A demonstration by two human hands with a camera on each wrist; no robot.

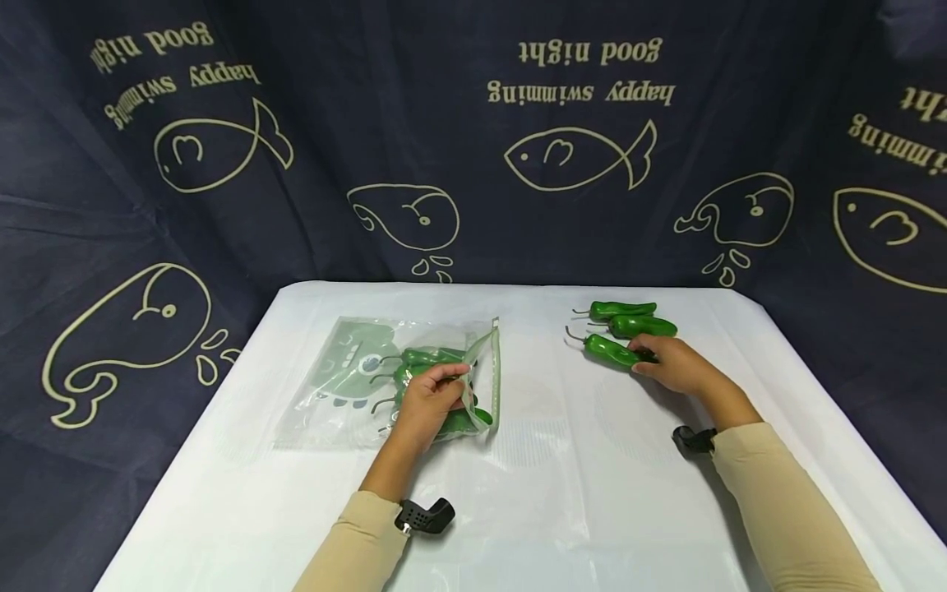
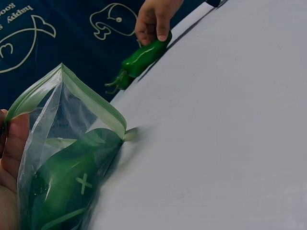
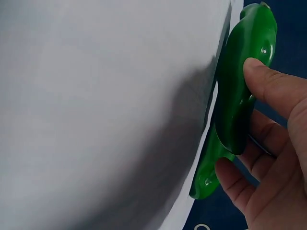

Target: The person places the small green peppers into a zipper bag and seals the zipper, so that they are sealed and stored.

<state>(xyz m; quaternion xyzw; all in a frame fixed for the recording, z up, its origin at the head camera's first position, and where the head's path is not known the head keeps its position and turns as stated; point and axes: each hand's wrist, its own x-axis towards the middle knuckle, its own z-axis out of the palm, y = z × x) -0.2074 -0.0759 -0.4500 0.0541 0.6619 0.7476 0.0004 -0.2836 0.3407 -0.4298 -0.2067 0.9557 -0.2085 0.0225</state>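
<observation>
In the head view my left hand (image 1: 436,399) pinches the upper edge of a clear zip bag (image 1: 303,419) with a green printed cartoon, so its mouth gapes to the right. Several green peppers (image 1: 429,356) lie inside with stems pointing left. Over on the right, my right hand (image 1: 673,363) holds a green chili pepper (image 1: 610,351) by its stemless end. In the right wrist view the thumb presses on that pepper (image 3: 244,72). Two more peppers (image 1: 623,310) lie just behind it on the table.
A white cloth covers the table (image 1: 547,501). Behind and at the sides hangs a dark blue curtain (image 1: 473,123) with fish and whale drawings. Black straps with a small device (image 1: 425,516) sit on both wrists.
</observation>
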